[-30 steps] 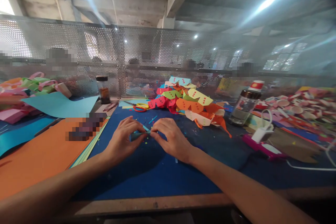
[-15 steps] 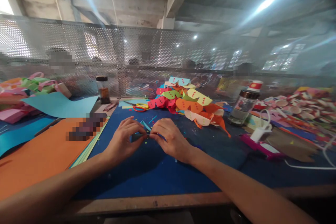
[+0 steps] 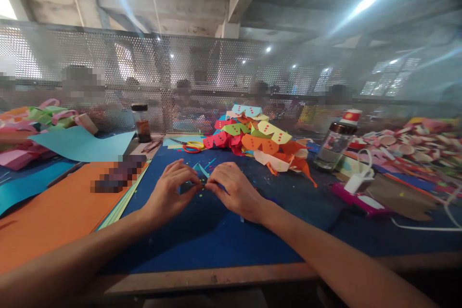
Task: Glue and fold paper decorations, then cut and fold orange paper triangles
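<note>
Over the blue table mat, my left hand and my right hand meet with pinched fingers. Between them shows a small folded piece of light blue paper, its peak pointing away from me. Both hands appear closed on its lower edges, though most of it is hidden behind the fingers. Small paper scraps lie scattered around and beyond the hands. Scissors with red and yellow handles rest just past my left hand. A heap of folded coloured paper shapes with red dots stands beyond my right hand.
At left lie orange sheets, a pixelated dark object and a curved light blue sheet. A jar of dark liquid stands behind. At right are a glass bottle, a magenta power strip and piled paper pieces.
Both hands stay almost in place, pinched together. The light blue paper between them shows slightly more spread, with small shifts at the fingertips.
</note>
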